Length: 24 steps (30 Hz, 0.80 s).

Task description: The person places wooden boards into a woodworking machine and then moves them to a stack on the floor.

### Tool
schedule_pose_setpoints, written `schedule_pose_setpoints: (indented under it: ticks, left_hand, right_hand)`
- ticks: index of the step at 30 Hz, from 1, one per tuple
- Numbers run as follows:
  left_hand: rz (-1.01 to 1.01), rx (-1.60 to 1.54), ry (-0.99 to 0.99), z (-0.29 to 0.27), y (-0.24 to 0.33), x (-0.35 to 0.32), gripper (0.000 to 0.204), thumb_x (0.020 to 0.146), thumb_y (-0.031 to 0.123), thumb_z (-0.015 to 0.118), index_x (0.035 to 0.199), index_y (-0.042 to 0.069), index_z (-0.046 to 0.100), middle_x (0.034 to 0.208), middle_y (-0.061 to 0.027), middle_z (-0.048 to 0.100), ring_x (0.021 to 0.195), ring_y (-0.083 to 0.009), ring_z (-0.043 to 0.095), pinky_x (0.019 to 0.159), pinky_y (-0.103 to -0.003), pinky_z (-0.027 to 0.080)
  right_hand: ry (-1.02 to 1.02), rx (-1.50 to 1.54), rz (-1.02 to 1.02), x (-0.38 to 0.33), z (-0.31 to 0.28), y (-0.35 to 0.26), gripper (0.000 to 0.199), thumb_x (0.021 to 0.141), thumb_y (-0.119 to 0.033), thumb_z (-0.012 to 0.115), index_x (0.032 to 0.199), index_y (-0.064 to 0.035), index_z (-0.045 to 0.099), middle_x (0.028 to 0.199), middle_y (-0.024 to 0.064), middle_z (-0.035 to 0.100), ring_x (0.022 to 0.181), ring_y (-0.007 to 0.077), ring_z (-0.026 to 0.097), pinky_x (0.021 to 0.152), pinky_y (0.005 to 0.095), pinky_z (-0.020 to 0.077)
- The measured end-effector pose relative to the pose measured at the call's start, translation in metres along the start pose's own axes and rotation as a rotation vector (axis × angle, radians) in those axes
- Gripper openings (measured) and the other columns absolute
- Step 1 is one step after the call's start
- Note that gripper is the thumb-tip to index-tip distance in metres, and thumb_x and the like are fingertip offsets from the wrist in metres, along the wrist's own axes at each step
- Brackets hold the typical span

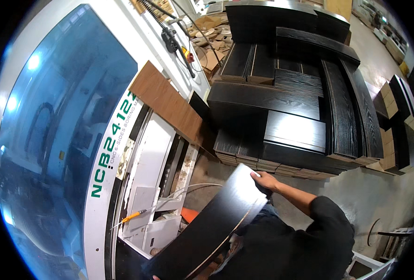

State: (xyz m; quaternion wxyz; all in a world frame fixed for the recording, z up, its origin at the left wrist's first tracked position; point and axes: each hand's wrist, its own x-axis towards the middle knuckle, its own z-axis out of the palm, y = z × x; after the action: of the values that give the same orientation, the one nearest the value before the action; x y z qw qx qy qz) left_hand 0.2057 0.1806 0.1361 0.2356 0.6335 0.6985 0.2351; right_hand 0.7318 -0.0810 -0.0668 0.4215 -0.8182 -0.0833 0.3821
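Observation:
A long black board [211, 217] with a glossy sheen lies slantwise in front of my body, its far end raised toward the stack. My right hand [265, 181] is closed around its far right corner, thumb on the top face and the other fingers out of sight. At the lower edge of the picture, only a fingertip of my left hand [156, 277] shows, against the board's near end; the rest is hidden. A pale, raw line runs along the board's right edge. Left of the board, a yellow-handled air gun [134, 215] hangs over the machine's side on a whitish hose.
A white machine with a blue window [53, 140] fills the left side. A brown panel [169, 105] leans out from it. Ahead stands a large stack of black boards [263, 100]; more boards [396, 140] are piled at right. Wood scraps [211, 58] lie behind.

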Motion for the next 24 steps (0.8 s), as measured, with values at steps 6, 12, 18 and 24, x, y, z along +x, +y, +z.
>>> schedule_pose_setpoints:
  ticks: [6,12,18,24]
  left_hand:
    - [-0.219,0.123,0.177,-0.021,-0.039,-0.025,0.077,0.099,0.058,0.057,0.138,-0.009,0.056,0.14,-0.0321,0.055,0.13,-0.0402,0.055,0.111,-0.042,0.042]
    - [-0.212,0.139,0.212,-0.019,-0.062,-0.021,0.078,0.099,0.059,0.058,0.138,-0.008,0.056,0.14,-0.0319,0.056,0.13,-0.0398,0.054,0.112,-0.042,0.042]
    - [-0.278,0.171,0.271,-0.007,-0.058,-0.02,0.079,0.098,0.06,0.058,0.139,-0.007,0.055,0.14,-0.0316,0.056,0.131,-0.0394,0.054,0.112,-0.042,0.041]
    - [-0.357,0.22,0.341,-0.007,-0.052,-0.051,0.079,0.097,0.06,0.059,0.139,-0.007,0.055,0.14,-0.0314,0.056,0.131,-0.0391,0.054,0.113,-0.042,0.041]
  right_hand:
    - [-0.241,-0.248,-0.117,0.011,0.098,-0.103,0.086,0.095,-0.079,0.033,0.137,-0.0102,0.064,0.132,0.0216,0.065,0.127,0.0413,0.058,0.109,0.0481,0.0437]
    - [-0.359,-0.424,-0.186,0.029,0.175,-0.135,0.085,0.096,-0.077,0.036,0.137,-0.0093,0.064,0.13,0.0217,0.067,0.126,0.0411,0.059,0.108,0.0485,0.0443]
    - [-0.482,-0.479,-0.217,0.062,0.206,-0.186,0.082,0.095,-0.077,0.039,0.139,-0.0117,0.063,0.131,0.0199,0.066,0.127,0.0404,0.058,0.108,0.0488,0.0443]
    - [-0.585,-0.556,-0.189,0.086,0.224,-0.217,0.08,0.095,-0.076,0.04,0.144,-0.0148,0.057,0.142,0.0179,0.059,0.133,0.0368,0.055,0.11,0.0495,0.0413]
